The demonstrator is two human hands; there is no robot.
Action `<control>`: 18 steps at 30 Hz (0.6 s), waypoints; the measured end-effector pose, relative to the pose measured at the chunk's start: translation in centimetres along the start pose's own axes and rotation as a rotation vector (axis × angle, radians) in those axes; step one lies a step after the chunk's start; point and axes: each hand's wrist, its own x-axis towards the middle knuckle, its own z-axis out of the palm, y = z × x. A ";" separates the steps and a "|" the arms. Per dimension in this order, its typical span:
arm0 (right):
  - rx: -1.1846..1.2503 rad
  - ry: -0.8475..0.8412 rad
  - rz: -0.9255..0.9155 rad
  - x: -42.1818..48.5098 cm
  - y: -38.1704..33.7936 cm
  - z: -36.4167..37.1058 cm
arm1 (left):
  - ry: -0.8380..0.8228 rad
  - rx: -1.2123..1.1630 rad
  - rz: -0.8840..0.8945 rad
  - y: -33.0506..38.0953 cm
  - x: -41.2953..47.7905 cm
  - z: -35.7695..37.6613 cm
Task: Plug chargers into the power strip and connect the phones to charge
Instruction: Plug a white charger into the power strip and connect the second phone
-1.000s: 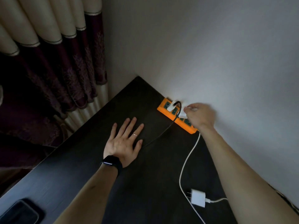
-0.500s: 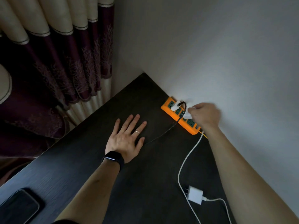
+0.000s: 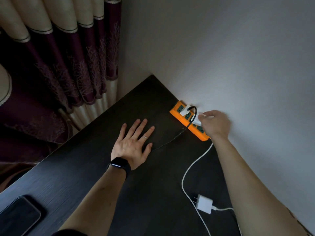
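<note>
Your right hand (image 3: 215, 124) pinches a white charger (image 3: 197, 122) at the middle sockets of the orange power strip (image 3: 187, 122), which lies along the wall at the far edge of the dark table (image 3: 85, 167). I cannot tell whether its prongs are fully seated. Your left hand (image 3: 133, 144) rests flat, fingers spread, holding nothing. 1 charger with a black cable (image 3: 170, 140) already sits in the strip's far end. Another white charger (image 3: 204, 204) lies unplugged near you, and 1 phone (image 3: 18, 217) waits at the near-left corner. The risks: the unbraced strip may slide as you push, your knuckles may knock the neighbouring plug loose, or misaligned prongs may jam.
</note>
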 end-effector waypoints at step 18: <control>-0.362 0.055 -0.105 0.7 -2.3 2.0 | -0.016 0.003 0.004 0.0 0.0 -0.2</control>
